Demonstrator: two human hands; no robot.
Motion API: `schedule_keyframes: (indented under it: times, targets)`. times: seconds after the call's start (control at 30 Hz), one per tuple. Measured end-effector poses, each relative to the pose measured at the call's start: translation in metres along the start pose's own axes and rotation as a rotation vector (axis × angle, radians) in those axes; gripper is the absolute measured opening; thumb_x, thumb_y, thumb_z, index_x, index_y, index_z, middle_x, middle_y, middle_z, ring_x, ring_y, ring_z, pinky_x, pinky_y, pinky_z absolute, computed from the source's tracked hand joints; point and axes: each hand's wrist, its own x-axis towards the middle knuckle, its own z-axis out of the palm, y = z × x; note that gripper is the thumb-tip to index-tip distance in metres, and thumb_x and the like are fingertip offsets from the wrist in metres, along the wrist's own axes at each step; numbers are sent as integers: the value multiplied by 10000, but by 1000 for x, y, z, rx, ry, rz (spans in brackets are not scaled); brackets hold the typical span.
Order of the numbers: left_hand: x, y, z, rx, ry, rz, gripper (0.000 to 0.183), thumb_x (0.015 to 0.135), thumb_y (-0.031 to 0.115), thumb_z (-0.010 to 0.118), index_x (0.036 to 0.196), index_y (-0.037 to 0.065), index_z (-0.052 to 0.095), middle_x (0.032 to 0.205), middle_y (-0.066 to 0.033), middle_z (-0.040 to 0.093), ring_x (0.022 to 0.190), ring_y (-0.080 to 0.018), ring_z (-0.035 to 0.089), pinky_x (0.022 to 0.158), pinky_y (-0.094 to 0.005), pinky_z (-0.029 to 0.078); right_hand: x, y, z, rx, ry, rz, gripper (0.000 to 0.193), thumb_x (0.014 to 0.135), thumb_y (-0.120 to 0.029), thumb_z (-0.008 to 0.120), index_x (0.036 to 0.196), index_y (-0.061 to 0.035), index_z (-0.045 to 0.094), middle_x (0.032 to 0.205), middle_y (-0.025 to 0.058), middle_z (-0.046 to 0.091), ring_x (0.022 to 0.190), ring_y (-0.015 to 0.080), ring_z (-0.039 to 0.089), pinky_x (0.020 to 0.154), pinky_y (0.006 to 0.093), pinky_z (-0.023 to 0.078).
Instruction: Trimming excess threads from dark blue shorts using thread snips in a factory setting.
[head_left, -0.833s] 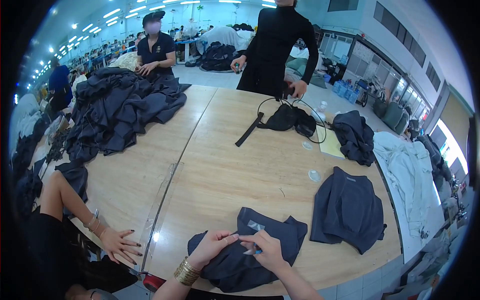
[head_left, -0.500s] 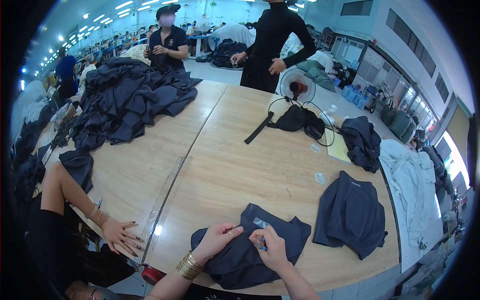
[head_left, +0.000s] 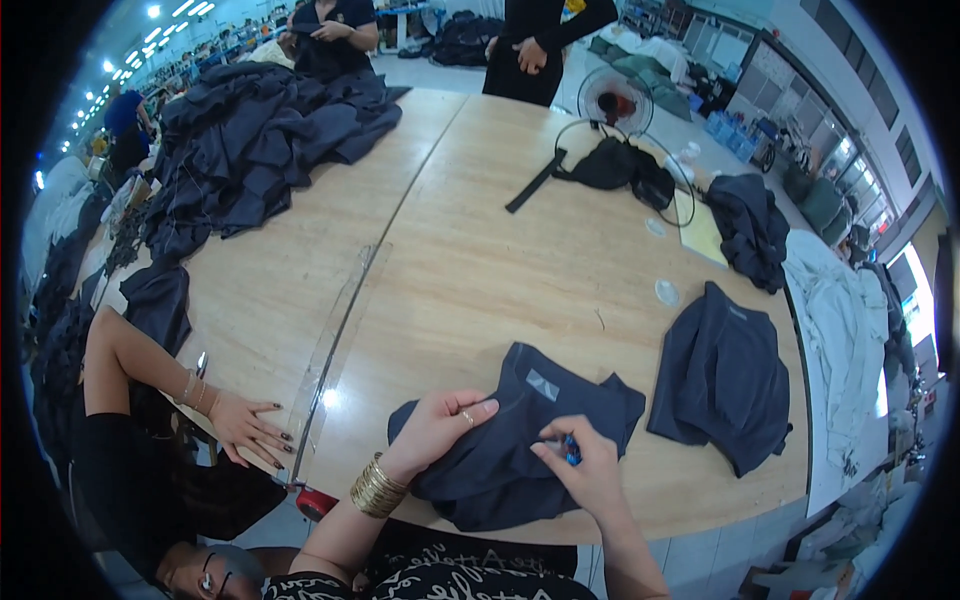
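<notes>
A dark navy garment [head_left: 560,490] lies bunched on the table in front of me, a pale label [head_left: 543,386] showing near its neckline. On its left part, my left hand [head_left: 440,428] is closed, thumb and fingers pinching the fabric. My right hand [head_left: 588,465] is curled around a small blue-handled tool [head_left: 572,449] just below and right of the label; most of the tool is hidden by the fingers. To the right lies a second navy garment [head_left: 722,375], apart from both hands.
A co-worker's hand [head_left: 250,428] rests flat on the table at left. Heaped dark cloth [head_left: 260,140] covers the far left. Farther right are a black bag [head_left: 610,165], yellow paper [head_left: 703,230] and a fan [head_left: 615,100]. White cloth [head_left: 835,310] lies beyond the right edge.
My view has tipped downward, so the table sits higher in it. My right hand with the blue-handled tool has drawn away from the label, down and right. The left still pinches the fabric.
</notes>
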Motion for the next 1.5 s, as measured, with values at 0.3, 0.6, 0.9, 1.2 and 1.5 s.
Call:
schedule_keyframes:
  times: [0.3, 0.6, 0.9, 1.2, 1.5]
  targets:
    - [-3, 10, 3, -4, 13, 94, 228, 912, 174, 589, 976, -35, 652, 838, 1, 649, 754, -33, 559, 689, -180, 456, 7, -7, -3, -246, 51, -103, 372, 718, -257, 758, 974, -73, 561, 731, 26, 531, 606, 179, 508, 592, 301, 396]
    - [-6, 7, 5, 105, 56, 87, 226, 905, 189, 598, 915, -25, 668, 743, 21, 613, 683, -19, 509, 619, -174, 418, 9, -6, 1, -436, 44, -181, 278, 771, -256, 702, 955, -88, 579, 763, 14, 534, 689, 174, 500, 658, 315, 302]
    - [-5, 6, 4, 100, 62, 79, 235, 902, 199, 604, 915, -26, 669, 740, 12, 619, 684, -23, 514, 621, -176, 419, 13, -10, 0, -473, 5, -169, 240, 767, -259, 703, 920, -112, 590, 762, -3, 540, 703, 173, 507, 676, 322, 301]
    - [-6, 12, 5, 147, 45, 82, 228, 897, 199, 613, 919, -22, 669, 736, 16, 617, 684, -17, 509, 614, -177, 416, 13, -11, 2, -279, 5, -87, 242, 751, -252, 728, 892, -108, 594, 743, -20, 557, 636, 133, 500, 662, 290, 306]
    - [-7, 9, 4, 163, 36, 106, 218, 897, 205, 614, 876, -7, 657, 709, 36, 594, 663, -7, 482, 596, -170, 397, 13, -11, 4, -79, -38, 14, 249, 750, -235, 740, 900, -96, 598, 713, -14, 562, 607, 115, 481, 637, 263, 306]
